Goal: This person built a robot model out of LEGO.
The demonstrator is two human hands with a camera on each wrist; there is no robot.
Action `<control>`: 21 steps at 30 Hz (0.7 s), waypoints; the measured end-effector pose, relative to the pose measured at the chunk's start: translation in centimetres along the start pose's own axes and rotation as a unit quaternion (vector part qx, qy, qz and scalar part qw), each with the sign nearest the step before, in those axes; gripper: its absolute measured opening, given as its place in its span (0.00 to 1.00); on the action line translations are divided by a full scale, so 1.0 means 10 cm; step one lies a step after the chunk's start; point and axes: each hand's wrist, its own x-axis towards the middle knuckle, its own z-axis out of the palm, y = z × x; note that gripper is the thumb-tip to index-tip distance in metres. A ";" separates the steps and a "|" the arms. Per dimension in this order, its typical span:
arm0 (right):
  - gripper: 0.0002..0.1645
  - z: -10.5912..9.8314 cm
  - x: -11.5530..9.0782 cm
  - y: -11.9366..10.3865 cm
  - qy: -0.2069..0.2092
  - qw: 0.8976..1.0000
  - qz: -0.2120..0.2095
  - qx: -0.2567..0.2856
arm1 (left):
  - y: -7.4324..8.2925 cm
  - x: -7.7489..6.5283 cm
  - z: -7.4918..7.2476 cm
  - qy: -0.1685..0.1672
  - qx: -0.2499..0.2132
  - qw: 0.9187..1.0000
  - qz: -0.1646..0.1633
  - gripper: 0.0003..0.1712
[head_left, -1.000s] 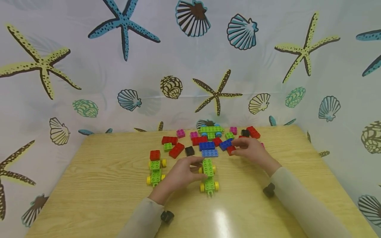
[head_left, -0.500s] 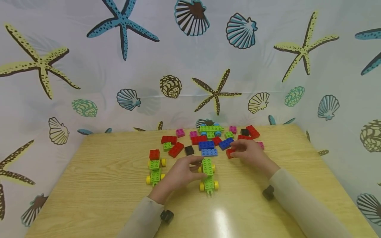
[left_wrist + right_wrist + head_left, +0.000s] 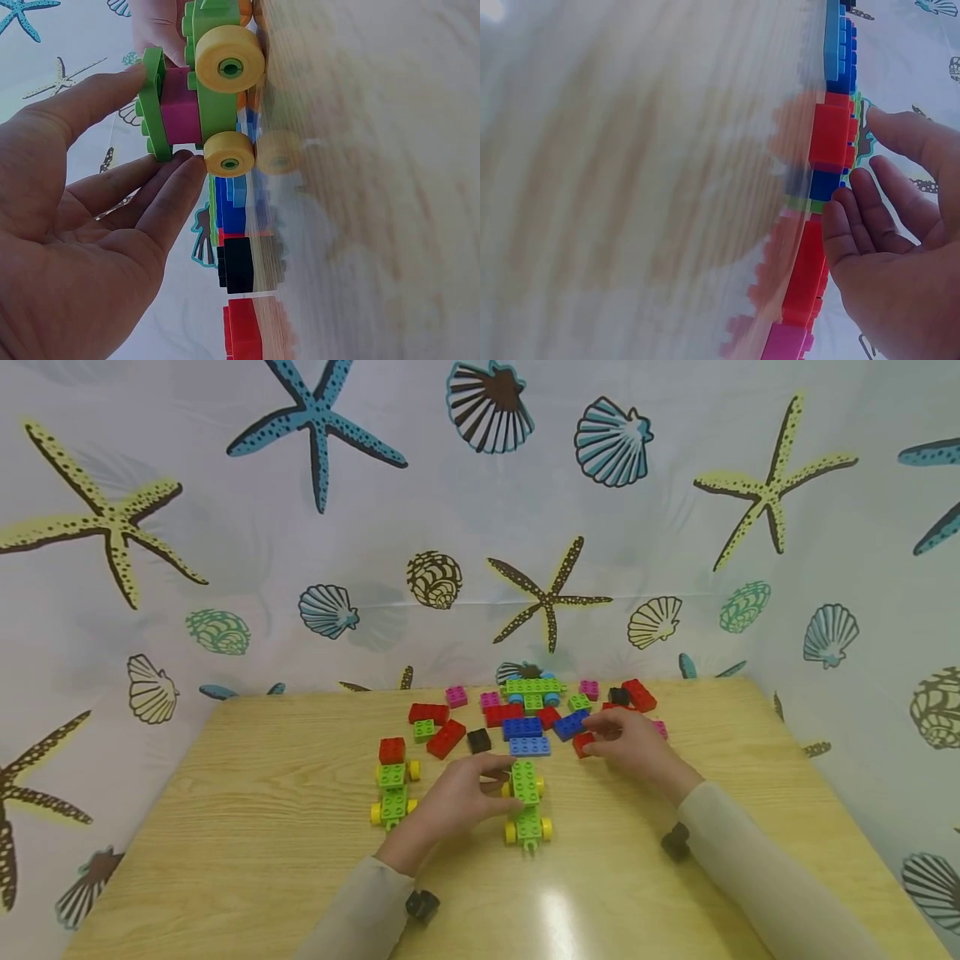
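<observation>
In the head view my left hand point(image 3: 462, 795) is at a small green toy car point(image 3: 527, 802) with yellow wheels, standing on the table. The left wrist view shows the thumb on the car's upper green brick point(image 3: 152, 105) and the fingertips at its opposite end. A pink brick point(image 3: 180, 106) sits under that green one. My right hand point(image 3: 637, 747) hovers by a small red brick point(image 3: 582, 744), fingers loosely bent. From the right wrist, thumb and fingertips appear beside the red brick point(image 3: 831, 136), apart from it, with nothing held.
Left of the left hand stands another green car point(image 3: 393, 793) with yellow wheels, a red brick point(image 3: 392, 750) at its far end. Blue bricks point(image 3: 522, 728), a black brick point(image 3: 478, 741) and several others lie further back. A green car with blue wheels point(image 3: 533, 691) stands near the patterned curtain point(image 3: 375, 527).
The right hand has dipped very slightly by the small red brick. The left hand stays at the green car, and the bricks keep their places.
</observation>
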 end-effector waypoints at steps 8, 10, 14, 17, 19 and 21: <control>0.27 0.00 0.04 0.03 0.000 1.000 0.006 -0.002 | 0.01 0.00 0.00 -0.001 -0.002 1.000 0.003 0.39; 0.27 0.00 0.04 0.03 -0.001 1.000 0.002 -0.009 | 0.01 -0.01 0.00 -0.003 -0.001 1.000 0.008 0.39; 0.27 0.00 0.04 0.03 -0.003 0.999 -0.004 -0.036 | 0.01 -0.02 -0.01 -0.003 0.000 1.000 0.013 0.39; 0.27 0.01 0.02 0.02 -0.009 0.999 -0.006 -0.051 | 0.01 -0.02 -0.01 -0.003 -0.001 1.000 0.011 0.39; 0.26 0.01 0.02 0.01 -0.009 0.998 0.001 -0.054 | 0.00 -0.01 -0.01 -0.004 0.001 1.000 0.013 0.39; 0.24 0.01 0.02 0.00 -0.009 0.998 0.005 -0.057 | 0.00 -0.01 -0.01 -0.003 -0.001 1.000 0.011 0.39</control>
